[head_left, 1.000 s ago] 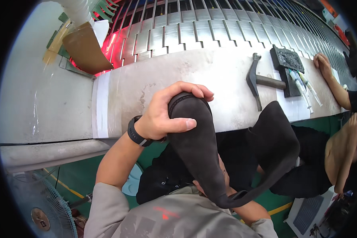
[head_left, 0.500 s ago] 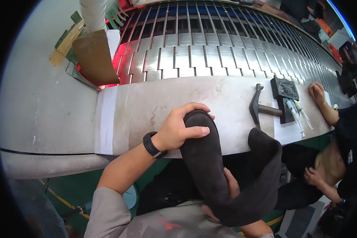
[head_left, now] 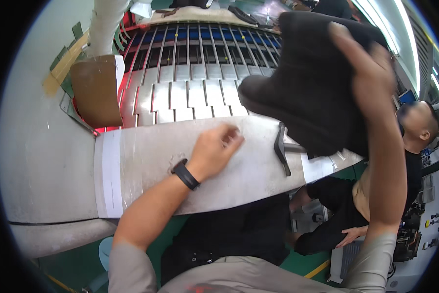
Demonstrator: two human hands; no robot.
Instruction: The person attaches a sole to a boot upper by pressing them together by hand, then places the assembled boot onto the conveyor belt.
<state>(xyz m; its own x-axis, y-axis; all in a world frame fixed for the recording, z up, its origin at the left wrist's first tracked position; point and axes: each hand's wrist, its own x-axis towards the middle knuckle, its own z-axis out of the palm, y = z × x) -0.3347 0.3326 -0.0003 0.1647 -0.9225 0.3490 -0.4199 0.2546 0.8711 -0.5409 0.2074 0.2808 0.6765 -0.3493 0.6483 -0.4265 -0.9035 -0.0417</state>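
Note:
A black ankle-height boot (head_left: 309, 83) hangs in the air at the upper right, its toe pointing left. My right hand (head_left: 373, 78), slightly blurred, grips it by the back of the shaft, with the arm raised. Over the pale worktop (head_left: 151, 161) my left hand (head_left: 214, 149) hovers, holding nothing, fingers half curled and the thumb apart from them. To its right a hammer (head_left: 281, 151) lies on the worktop, part of its handle covered by the boot.
Beyond the worktop runs a slatted metal conveyor (head_left: 185, 97). A brown cardboard flap (head_left: 97, 90) hangs at its left end, beside a white wrapped duct (head_left: 107, 29). A white sheet (head_left: 319, 168) lies at the right, under partly hidden syringes. A co-worker (head_left: 414, 161) sits close on the right.
The boot has risen from my lap to the upper right in my right hand. My left hand has let go of its toe and stays over the worktop. The view has tilted up.

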